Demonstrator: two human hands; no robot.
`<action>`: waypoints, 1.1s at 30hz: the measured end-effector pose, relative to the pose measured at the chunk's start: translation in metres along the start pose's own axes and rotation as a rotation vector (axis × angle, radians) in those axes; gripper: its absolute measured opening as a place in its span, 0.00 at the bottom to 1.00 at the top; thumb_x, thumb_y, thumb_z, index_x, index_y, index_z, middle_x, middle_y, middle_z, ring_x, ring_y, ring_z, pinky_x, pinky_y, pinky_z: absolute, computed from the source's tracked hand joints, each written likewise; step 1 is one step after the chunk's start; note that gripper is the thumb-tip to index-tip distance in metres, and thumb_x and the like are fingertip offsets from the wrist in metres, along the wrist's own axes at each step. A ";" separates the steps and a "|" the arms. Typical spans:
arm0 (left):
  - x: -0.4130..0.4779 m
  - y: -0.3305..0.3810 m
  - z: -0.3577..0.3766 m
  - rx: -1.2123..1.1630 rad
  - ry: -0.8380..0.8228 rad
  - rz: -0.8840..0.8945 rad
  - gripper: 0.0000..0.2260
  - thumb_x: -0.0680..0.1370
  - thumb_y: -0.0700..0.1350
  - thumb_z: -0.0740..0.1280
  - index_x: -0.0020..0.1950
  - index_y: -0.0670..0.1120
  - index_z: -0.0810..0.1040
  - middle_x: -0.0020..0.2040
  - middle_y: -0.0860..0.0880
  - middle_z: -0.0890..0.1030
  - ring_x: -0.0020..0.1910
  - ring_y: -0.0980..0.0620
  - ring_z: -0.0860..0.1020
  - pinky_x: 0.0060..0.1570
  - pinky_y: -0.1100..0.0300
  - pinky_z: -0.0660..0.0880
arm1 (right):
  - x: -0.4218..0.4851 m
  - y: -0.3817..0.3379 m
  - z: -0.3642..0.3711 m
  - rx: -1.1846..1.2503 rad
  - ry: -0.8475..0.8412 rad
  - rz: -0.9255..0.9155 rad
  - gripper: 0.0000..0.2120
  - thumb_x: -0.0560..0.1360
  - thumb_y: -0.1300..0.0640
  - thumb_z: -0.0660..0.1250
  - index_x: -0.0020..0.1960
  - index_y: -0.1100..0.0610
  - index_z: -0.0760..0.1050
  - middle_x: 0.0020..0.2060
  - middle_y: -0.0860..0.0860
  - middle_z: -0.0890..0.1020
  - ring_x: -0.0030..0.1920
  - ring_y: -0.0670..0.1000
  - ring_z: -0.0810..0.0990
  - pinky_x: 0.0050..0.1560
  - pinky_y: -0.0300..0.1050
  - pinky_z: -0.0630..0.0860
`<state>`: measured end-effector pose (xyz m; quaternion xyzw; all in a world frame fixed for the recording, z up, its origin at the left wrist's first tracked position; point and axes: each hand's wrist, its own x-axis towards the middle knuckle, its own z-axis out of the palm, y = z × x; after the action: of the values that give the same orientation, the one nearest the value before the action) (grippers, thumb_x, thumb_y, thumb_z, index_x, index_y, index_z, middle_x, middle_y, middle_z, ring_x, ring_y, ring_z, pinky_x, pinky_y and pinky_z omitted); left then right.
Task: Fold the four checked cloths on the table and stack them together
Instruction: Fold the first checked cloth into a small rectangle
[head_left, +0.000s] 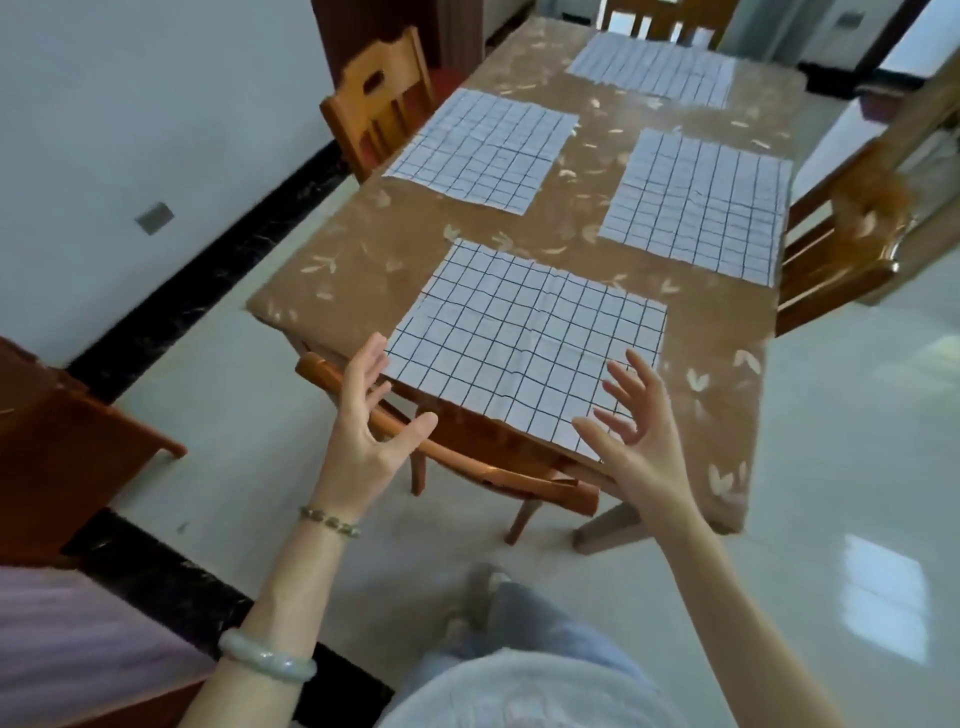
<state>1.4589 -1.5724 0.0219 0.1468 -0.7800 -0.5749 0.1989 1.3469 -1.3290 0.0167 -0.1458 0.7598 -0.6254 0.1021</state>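
"Head view, quick: hands?"

"My left hand and right hand are both spread and hold nothing, at the near edge of the nearest cloth. Right fingertips maybe touch it, hard to tell."

"Next step?"

"Pinch both near corners, carry them to the far edge, match the grid lines. That near edge runs along the table rim above a chair. Left cloth, right cloth and far cloth lie flat, well apart, with bare tabletop between."

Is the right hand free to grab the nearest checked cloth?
Probably yes: the open right hand hovers at the near corner of the nearest cloth, holding nothing, with nothing between them.
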 end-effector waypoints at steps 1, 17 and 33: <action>0.004 -0.002 0.001 -0.001 -0.015 0.002 0.37 0.69 0.48 0.73 0.73 0.60 0.57 0.72 0.61 0.64 0.73 0.58 0.63 0.71 0.47 0.64 | 0.002 0.001 0.001 -0.010 0.015 0.005 0.38 0.71 0.59 0.74 0.73 0.44 0.58 0.69 0.47 0.69 0.68 0.45 0.70 0.62 0.40 0.73; 0.115 -0.031 0.001 -0.014 -0.139 0.005 0.35 0.69 0.49 0.72 0.73 0.56 0.61 0.73 0.57 0.66 0.72 0.57 0.64 0.72 0.49 0.63 | 0.088 0.009 0.019 -0.005 0.115 0.053 0.37 0.71 0.60 0.74 0.71 0.40 0.58 0.65 0.39 0.70 0.66 0.40 0.70 0.60 0.34 0.72; 0.220 -0.052 0.029 0.105 -0.362 -0.151 0.38 0.70 0.53 0.73 0.75 0.55 0.57 0.72 0.62 0.62 0.71 0.66 0.61 0.72 0.58 0.60 | 0.156 0.040 0.007 -0.039 0.131 0.153 0.38 0.72 0.61 0.73 0.74 0.44 0.57 0.65 0.36 0.68 0.67 0.39 0.69 0.63 0.39 0.71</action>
<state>1.2524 -1.6643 -0.0041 0.1092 -0.8187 -0.5637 0.0037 1.1994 -1.3832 -0.0200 -0.0480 0.7857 -0.6091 0.0971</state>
